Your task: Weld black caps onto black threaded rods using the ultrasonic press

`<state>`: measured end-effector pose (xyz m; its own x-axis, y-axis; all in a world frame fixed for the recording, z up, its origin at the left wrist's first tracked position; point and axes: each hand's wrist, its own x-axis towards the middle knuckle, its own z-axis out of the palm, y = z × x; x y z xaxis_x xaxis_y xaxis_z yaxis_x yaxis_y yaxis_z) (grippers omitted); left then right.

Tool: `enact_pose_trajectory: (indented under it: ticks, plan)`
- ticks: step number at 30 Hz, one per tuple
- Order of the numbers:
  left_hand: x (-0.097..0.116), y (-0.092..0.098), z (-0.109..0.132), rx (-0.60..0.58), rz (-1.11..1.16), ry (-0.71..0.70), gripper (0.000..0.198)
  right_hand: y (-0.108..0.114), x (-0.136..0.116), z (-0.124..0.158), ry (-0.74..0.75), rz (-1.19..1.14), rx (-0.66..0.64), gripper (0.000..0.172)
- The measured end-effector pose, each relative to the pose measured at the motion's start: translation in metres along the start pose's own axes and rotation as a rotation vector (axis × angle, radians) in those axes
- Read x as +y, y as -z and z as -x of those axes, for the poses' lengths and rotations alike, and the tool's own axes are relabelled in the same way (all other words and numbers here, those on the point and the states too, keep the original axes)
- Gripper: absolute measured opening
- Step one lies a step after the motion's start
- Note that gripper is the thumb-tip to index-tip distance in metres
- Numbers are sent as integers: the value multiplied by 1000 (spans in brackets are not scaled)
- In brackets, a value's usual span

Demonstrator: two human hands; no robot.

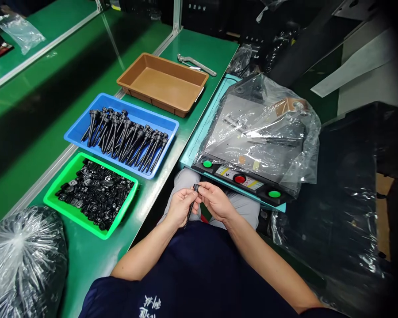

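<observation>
In front of my lap, a black ridged pin with a wide head point(189, 215) hangs tilted, its thin shaft pointing down. My left hand point(181, 206) pinches it just under the head. The fingers of my right hand point(216, 202) close on the head from the other side; any small part between the fingertips is hidden. To the left, a blue tray point(73, 132) holds several similar black pins, heads toward the back. Nearer me, a green tray point(60, 207) is full of small black caps or nuts.
Behind the blue tray stands a brown tray point(159, 81), with a metal wrench point(199, 64) beyond it. At right is a plastic-covered machine point(252, 132) with a red button point(239, 178) and green buttons. A bulging plastic bag point(23, 265) sits front left on the green table point(86, 251).
</observation>
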<state>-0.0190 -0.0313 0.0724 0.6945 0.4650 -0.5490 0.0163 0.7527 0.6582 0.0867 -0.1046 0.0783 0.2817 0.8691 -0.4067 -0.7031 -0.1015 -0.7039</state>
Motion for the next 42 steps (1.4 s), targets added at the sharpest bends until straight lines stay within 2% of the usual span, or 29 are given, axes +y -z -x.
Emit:
enact_pose_trajectory:
  ticks: [4,8,12,15,17,18,20,22,25,27,29,32,35,38,42]
  plan:
    - [1,5,7,23,-29,-113,35,-6,2,0,48,54,60,34]
    - [11,22,32,101,-66,-227,36,-5,9,0,23,110,185,46]
    - [19,62,85,269,-172,-289,39,-1,28,-8,-47,194,162,48]
    - [9,100,137,515,-214,-346,40,-1,47,-16,-48,392,77,52]
    - [-7,126,172,708,-202,-409,40,-3,57,-23,68,647,5,52]
    - [-16,138,188,801,-187,-445,40,-6,61,-27,174,798,-38,50]
    - [-34,162,215,975,-159,-529,39,-12,67,-36,480,1065,-153,42]
    - [-49,183,233,1130,-108,-652,38,-20,72,-46,825,1207,-313,31]
    - [-61,202,241,1259,-19,-835,36,-27,83,-59,1185,1298,-483,27]
    - [-65,207,236,1285,-29,-868,35,-25,94,-65,1301,1372,-499,35]
    - [-65,208,230,1307,-77,-875,35,-18,105,-70,1354,1419,-475,43]
    - [-64,206,225,1331,-121,-914,35,-10,122,-72,1313,1421,-396,46]
    - [-61,203,225,1351,-152,-919,35,-8,131,-73,1121,1400,-350,40]
    - [-60,202,225,1368,-169,-920,35,-8,133,-75,974,1374,-368,38]
    - [-59,199,221,1409,-175,-915,35,-4,135,-81,959,1345,-404,36]
